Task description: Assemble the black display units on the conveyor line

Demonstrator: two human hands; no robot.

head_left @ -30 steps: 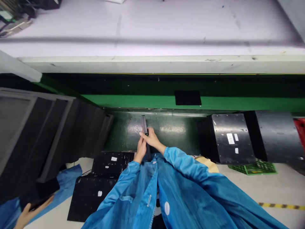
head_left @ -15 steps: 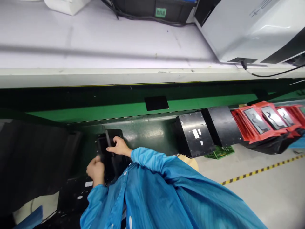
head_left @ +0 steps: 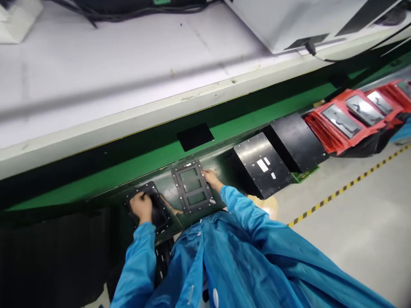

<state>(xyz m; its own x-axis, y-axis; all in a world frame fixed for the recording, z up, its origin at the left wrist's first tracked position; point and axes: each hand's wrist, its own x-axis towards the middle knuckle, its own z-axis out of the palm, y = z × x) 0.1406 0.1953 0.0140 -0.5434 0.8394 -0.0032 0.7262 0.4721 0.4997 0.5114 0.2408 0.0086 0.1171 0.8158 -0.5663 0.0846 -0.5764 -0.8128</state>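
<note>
My right hand (head_left: 212, 179) grips the right edge of a dark frame (head_left: 194, 186) with three rectangular openings, held over the green surface (head_left: 172, 192). To its left, a black panel with a raised rim and small light dots along its border (head_left: 160, 209) lies tilted on the same surface. My left hand (head_left: 142, 206) is on the upper left part of this panel, its fingers curled; what they pinch, if anything, is hidden.
Black boxes with white labels (head_left: 263, 164) stand to the right, beside red-wrapped packs (head_left: 342, 119). A white shelf (head_left: 128, 115) crosses above, holding a white machine (head_left: 282, 21). A black rectangle (head_left: 195, 137) sits behind the frame. Dark material fills the lower left.
The view has turned and shifted. My right hand has moved right and now holds the slotted frame apart from the black panel. My left hand has moved onto the panel.
</note>
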